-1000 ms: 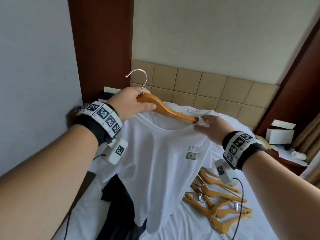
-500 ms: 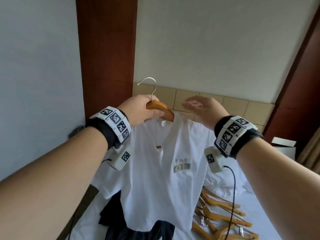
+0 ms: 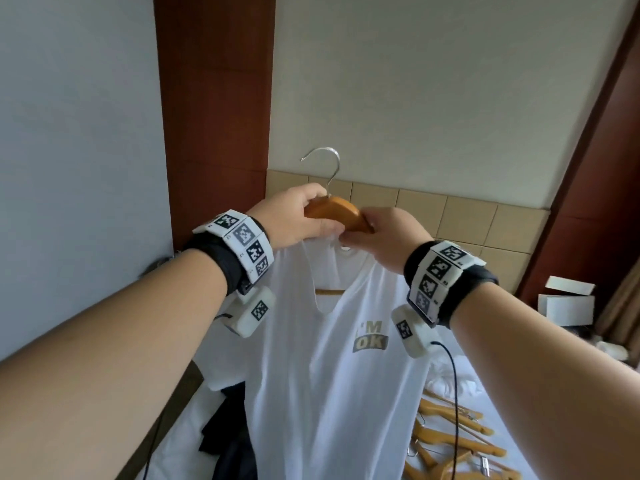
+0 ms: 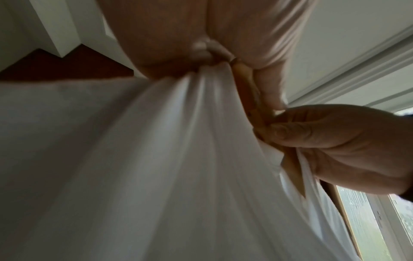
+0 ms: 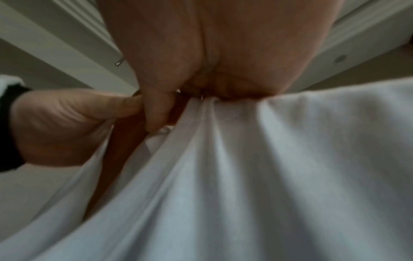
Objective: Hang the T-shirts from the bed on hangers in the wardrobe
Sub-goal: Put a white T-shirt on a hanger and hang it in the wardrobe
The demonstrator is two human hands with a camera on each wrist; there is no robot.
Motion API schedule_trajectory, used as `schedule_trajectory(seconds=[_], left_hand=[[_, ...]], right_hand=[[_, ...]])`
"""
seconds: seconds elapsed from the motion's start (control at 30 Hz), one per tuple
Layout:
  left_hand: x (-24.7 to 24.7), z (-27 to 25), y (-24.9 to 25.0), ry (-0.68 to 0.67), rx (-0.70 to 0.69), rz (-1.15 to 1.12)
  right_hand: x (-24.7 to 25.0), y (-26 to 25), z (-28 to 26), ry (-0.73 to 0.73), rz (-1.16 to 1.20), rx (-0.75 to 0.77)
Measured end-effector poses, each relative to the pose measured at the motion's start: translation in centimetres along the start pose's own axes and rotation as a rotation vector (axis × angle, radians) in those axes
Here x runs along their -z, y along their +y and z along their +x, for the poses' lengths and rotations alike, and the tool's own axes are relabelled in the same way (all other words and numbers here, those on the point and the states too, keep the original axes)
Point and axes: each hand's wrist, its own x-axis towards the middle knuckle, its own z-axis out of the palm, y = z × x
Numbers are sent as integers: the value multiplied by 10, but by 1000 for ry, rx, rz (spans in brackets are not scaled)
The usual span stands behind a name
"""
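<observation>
A bedroom (hotel-like): white bed (image 3: 194, 420), padded headboard (image 3: 460, 220), wood panels (image 3: 214, 116).

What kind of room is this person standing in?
Probably a hotel bedroom: a white-sheeted bed strewn with spare wooden hangers, a tan padded headboard on the wall, and dark red-brown wooden panelling beside it.

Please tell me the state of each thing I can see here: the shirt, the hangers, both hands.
White T-shirt: lifted off the bed, draped on a hanger, collar bunched.
Wooden hanger: held up, hook free.
Left hand: grips the hanger top.
Right hand: pinches the collar at the hanger.
Spare hangers: piled on the bed.
Dark garment: lying on the bed.
</observation>
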Motion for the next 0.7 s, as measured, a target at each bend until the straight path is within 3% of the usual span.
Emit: schedule_trajectory(seconds=[0.07,0.3,0.6,0.7], left_hand=[[10,-3,-7,30,35,18],[18,-12,-40,111,153,70],[8,-8,-44,-19,168,228],[1,-6,-44,14,157,265]], right_hand=[[7,9,0,92,41,-17],[13,33,-4,129,23,-84],[17,28,-1,90,60,-60],[14,27,-1,70,70,-51]])
